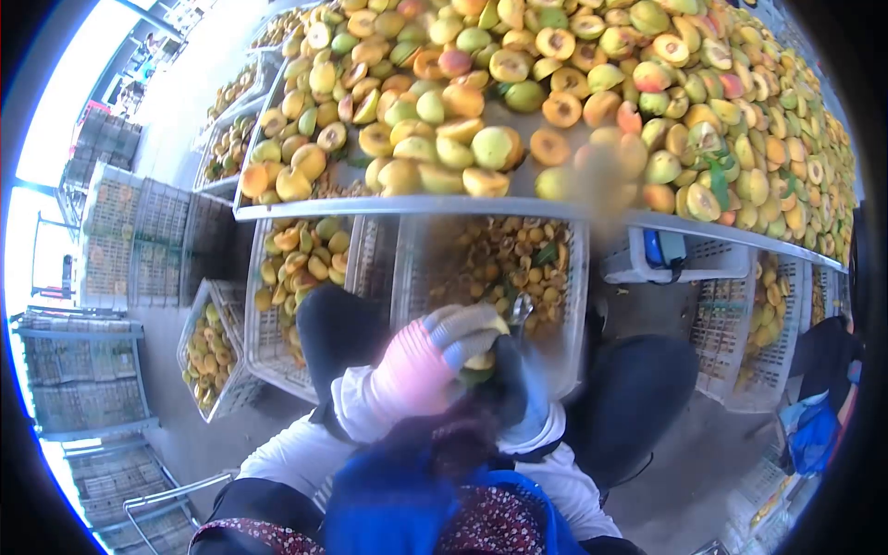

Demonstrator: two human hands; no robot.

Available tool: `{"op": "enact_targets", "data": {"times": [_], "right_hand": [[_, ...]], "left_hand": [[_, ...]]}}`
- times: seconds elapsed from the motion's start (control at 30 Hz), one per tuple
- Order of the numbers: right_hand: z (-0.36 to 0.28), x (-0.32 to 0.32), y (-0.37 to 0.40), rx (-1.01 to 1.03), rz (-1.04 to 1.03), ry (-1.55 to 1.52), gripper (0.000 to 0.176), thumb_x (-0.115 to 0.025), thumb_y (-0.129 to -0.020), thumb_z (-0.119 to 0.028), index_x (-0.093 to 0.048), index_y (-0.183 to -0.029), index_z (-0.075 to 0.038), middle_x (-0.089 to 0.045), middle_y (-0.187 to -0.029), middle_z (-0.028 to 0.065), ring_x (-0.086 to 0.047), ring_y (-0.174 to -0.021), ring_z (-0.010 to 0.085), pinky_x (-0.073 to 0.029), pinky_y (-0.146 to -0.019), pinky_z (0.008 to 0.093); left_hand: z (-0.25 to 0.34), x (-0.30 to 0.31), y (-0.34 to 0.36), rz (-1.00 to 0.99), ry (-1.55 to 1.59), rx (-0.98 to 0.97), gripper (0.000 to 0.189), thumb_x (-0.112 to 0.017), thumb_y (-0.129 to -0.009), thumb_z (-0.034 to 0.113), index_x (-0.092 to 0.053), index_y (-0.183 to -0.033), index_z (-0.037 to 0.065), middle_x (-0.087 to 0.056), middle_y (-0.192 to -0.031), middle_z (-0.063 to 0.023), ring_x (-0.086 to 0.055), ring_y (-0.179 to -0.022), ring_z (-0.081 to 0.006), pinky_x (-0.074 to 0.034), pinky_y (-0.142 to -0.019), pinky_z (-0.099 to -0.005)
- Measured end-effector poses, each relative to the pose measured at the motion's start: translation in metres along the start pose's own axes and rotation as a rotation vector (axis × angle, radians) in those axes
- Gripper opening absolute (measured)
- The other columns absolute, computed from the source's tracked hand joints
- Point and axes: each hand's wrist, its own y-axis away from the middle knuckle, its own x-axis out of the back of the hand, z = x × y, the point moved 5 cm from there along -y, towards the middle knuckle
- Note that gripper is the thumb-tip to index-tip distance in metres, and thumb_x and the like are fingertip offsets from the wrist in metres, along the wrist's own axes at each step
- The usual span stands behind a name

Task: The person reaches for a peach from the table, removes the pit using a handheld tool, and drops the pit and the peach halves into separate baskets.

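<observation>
In a grey-fingered glove with a pink cuff, my left hand [453, 338] is closed around a yellow-green peach [481, 361] in front of my lap. My right hand [525, 375], in a dark and blue glove and blurred, is close beside it with its fingers curled. A shiny metal spoon-like tool [523, 307] sticks up from the right hand; its handle is hidden. Just beyond both hands stands a crate [400, 282] with peach pits and scraps inside.
A metal-edged table [370, 207] heaped with halved and whole peaches [490, 148] spans the front. More peach crates [264, 356] stand at the left, with stacked crates [139, 240] farther off. A white crate with a blue object [661, 248] lies under the table. Another person's sleeve [823, 356] shows at right.
</observation>
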Motion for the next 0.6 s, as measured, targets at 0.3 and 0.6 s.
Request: {"op": "enact_targets", "data": {"times": [0.3,0.6], "right_hand": [[-0.044,-0.045,0.009,0.075,0.132,0.420,0.020,-0.058,-0.091,-0.009,-0.053,-0.110,-0.003,-0.054,-0.079,-0.0022,-0.045,-0.061,0.0023,-0.037,-0.052,0.0165],[-0.036,-0.045,0.017,0.369,0.147,0.796,0.020,-0.057,-0.086,0.002,-0.049,-0.104,-0.001,-0.053,-0.087,0.0024,-0.049,-0.076,0.0048,-0.042,-0.063,0.0174]], "left_hand": [[-0.035,-0.048,0.052,0.442,1.331,0.996,0.035,-0.056,-0.093,0.032,-0.058,-0.111,0.002,-0.064,-0.092,-0.0032,-0.059,-0.088,-0.0102,-0.046,-0.080,-0.0239],[-0.040,-0.048,0.052,0.693,1.185,1.001,0.032,-0.056,-0.094,0.030,-0.057,-0.112,0.003,-0.063,-0.092,-0.0040,-0.059,-0.085,-0.0106,-0.047,-0.079,-0.0239]]}}
